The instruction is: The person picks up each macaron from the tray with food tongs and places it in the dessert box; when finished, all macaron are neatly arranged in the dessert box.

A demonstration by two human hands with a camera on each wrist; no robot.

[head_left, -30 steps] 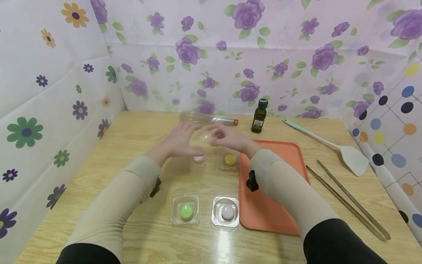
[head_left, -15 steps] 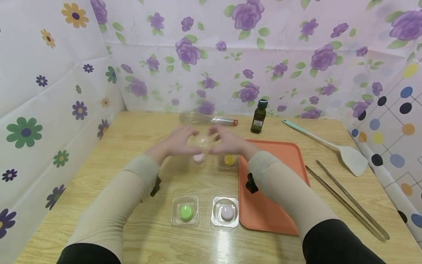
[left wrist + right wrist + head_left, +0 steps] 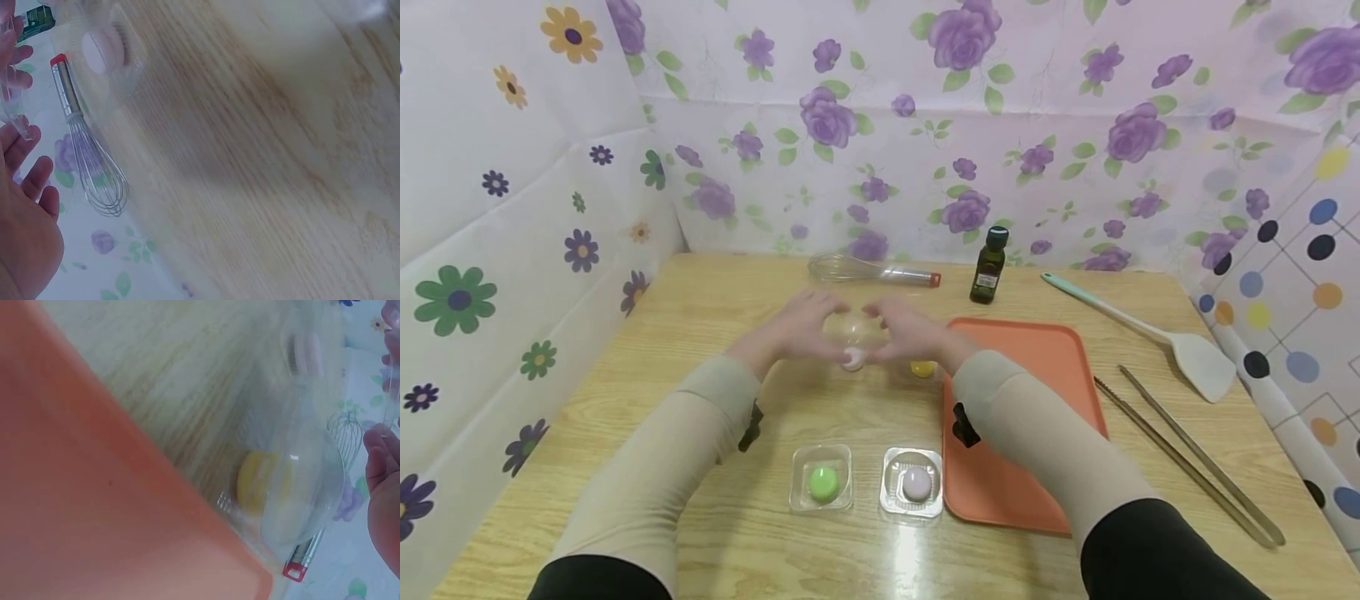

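My left hand and right hand face each other near the back of the table. Between their curled fingers they hold a clear plastic lid, edges pinched from both sides; its see-through rim shows in the left wrist view. Just below it a pink macaron sits in a clear plastic tray. To the right, partly behind my right hand, is a yellow macaron in a clear box; the right wrist view shows a clear dome over it.
In front lie a green macaron and a lilac macaron, each in a clear box. An orange tray lies under my right forearm. Behind are a whisk and dark bottle; a spatula and tongs lie right.
Both hands have brought the clear lid left and slightly nearer, over the pink macaron. My right hand has shifted left and now covers part of the yellow macaron's box.
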